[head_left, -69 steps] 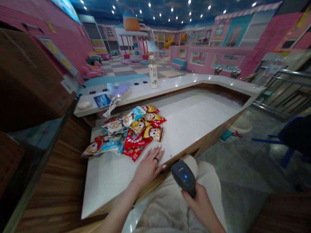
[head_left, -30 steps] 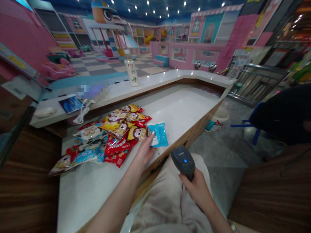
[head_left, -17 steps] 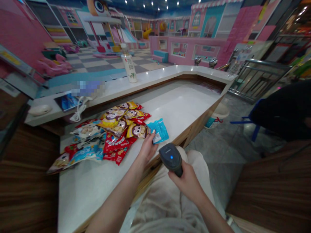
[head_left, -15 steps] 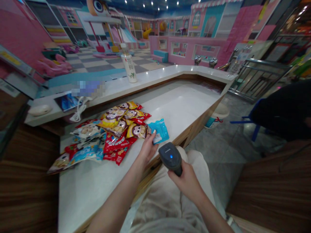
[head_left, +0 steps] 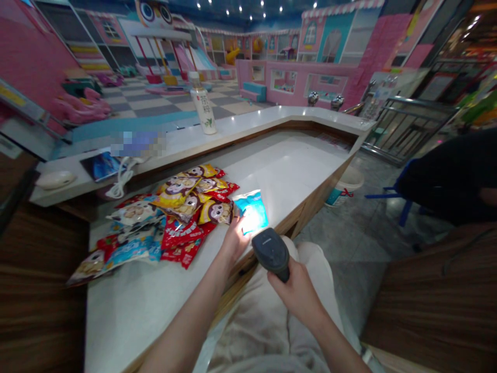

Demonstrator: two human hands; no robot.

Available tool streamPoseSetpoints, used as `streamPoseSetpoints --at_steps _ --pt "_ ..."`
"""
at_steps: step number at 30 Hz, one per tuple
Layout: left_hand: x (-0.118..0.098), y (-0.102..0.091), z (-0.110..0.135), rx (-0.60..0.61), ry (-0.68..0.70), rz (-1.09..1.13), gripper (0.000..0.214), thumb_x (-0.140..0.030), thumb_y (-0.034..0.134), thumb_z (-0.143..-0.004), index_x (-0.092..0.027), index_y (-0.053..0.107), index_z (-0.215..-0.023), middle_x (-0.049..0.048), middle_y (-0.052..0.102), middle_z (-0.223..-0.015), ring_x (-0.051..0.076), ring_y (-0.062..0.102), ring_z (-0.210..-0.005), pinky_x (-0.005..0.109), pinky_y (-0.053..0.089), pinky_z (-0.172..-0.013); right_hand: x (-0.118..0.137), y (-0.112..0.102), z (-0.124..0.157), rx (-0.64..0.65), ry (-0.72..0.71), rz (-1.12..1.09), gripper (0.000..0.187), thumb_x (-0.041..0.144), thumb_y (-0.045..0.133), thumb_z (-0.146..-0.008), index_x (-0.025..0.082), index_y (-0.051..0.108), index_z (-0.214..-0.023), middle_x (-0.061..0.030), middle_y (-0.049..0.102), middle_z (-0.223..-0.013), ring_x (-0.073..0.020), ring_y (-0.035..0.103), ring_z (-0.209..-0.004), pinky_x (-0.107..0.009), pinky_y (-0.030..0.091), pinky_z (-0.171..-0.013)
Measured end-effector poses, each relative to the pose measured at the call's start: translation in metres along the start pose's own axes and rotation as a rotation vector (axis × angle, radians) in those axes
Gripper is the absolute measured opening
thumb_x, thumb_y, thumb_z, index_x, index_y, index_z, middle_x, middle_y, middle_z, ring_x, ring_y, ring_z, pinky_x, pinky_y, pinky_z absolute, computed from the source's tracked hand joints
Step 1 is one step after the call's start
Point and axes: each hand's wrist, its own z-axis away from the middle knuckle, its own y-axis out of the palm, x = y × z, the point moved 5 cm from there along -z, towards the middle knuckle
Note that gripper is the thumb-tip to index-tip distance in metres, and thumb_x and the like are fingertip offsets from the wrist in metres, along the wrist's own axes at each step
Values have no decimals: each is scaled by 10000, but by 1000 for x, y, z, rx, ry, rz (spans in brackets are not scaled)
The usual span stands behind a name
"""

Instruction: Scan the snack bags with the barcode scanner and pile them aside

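Now the blue packet (head_left: 252, 211) carries a bright light patch that was absent half a second ago. The scanner (head_left: 271, 252), clamped in the right hand (head_left: 298, 291), points at it from 6 o'clock, so a read appears to be under way. The left hand (head_left: 234, 239) touches the packet's 8 o'clock edge; whether it pinches cannot be told. The packet lies on the counter (head_left: 310, 171), at 3 o'clock of the snack pile (head_left: 174, 207).

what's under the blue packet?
The blue packet, lit by the scanner in the right hand, lies flat on the white counter, the left hand touching its near edge. Its underside and anything beneath are covered.
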Motion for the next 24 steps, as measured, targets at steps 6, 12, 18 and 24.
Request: streamPoseSetpoints --at_steps 6,12,18,24 --pt "-12 14 14 -30 14 -62 440 -273 769 -820 -231 634 -1237 53 753 -1091 203 713 -1026 347 554 -950 0 -2 1 -17 -5 -9 216 139 621 -762 160 708 -959 -30 762 -821 -229 715 -777 -255 515 -704" --pt "-14 16 18 -28 2 -34 319 -273 806 -792 -204 666 -1070 42 760 -1019 194 718 -990 372 550 -973 0 -3 1 -22 -8 -29 211 154 617 -775 166 706 -965 -24 762 -823 -228 711 -770 -257 518 -707" --pt "-10 12 14 -41 23 -24 375 -309 808 -792 -202 651 -1116 52 754 -1064 202 724 -995 401 556 -974 -4 -3 0 -22 2 -20 264 173 614 -780 163 714 -1023 -47 783 -884 -256 731 -847 -271 537 -740" --pt "-13 16 17 -52 12 -12 322 -328 799 -803 -195 677 -1069 55 766 -1034 219 707 -1062 394 541 -1004 -2 -2 -3 -1 5 -11 266 176 617 -764 159 717 -1010 -62 783 -876 -267 735 -844 -282 545 -737"
